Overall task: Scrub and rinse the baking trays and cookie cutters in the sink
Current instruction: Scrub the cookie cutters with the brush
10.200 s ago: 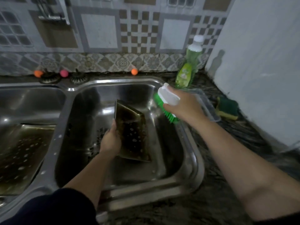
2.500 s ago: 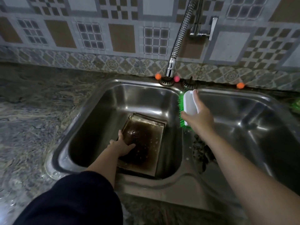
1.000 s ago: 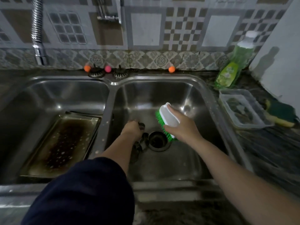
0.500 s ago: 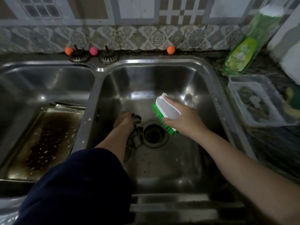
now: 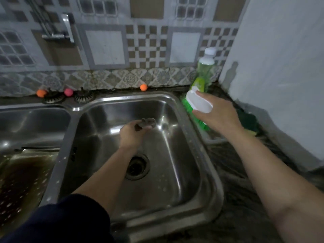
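Cookie cutter [image 5: 146,122] sits pinched in your left hand [image 5: 132,136] at frame centre above the sink [image 5: 191,137]; loosen and it drops toward the drain [image 5: 137,166] while your right hand [image 5: 217,114] clasps the brush [image 5: 196,109].

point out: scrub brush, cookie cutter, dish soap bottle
scrub brush [image 5: 199,104], head view, on its white back, gripped by the right hand.
cookie cutter [image 5: 148,122], head view, on the dark metal above the left hand's fingers.
dish soap bottle [image 5: 203,72], head view, on the green body under the white cap.
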`<state>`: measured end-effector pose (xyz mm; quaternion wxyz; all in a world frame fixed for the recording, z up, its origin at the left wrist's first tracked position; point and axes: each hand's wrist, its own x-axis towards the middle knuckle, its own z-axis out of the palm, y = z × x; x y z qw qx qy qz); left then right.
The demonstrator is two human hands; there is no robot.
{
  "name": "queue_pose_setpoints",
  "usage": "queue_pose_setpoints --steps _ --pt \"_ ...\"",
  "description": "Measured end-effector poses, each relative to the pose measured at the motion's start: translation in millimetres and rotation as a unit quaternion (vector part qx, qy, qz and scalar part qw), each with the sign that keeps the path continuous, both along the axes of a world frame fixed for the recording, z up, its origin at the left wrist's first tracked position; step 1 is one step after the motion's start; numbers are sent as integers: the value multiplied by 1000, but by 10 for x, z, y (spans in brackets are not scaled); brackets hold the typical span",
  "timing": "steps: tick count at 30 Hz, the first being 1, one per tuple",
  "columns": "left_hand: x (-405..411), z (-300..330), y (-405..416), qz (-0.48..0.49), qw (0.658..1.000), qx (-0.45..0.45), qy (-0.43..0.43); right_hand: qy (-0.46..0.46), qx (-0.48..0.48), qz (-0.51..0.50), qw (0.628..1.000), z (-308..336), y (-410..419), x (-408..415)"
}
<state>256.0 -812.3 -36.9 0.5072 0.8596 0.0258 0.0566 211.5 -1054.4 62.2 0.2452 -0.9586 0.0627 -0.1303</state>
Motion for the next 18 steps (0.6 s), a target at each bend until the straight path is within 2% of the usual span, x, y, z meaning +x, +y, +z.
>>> queue_pose_setpoints --steps 3,6,8,10,12,15,18 --pt "-80 86 -176 -7 999 -38 -5 80 -42 -58 994 69 -292 -4" --pt "-162 107 -292 -41 997 -57 14 164 -76 -43 983 -4 -352 2" --pt "-179 69 -333 -41 995 -79 37 187 -73 -36 979 -39 -335 3" --pt "-174 28 -348 -26 989 -127 65 165 -58 -52 983 -12 -322 -6" --pt "-194 47 -350 -9 979 -178 103 100 -21 -59 993 33 -270 -47" --pt "-208 80 -368 -1 966 -217 142 10 72 26 997 25 19 -184" --pt "-244 109 -362 5 956 -258 143 -20 100 115 988 -134 412 -322"
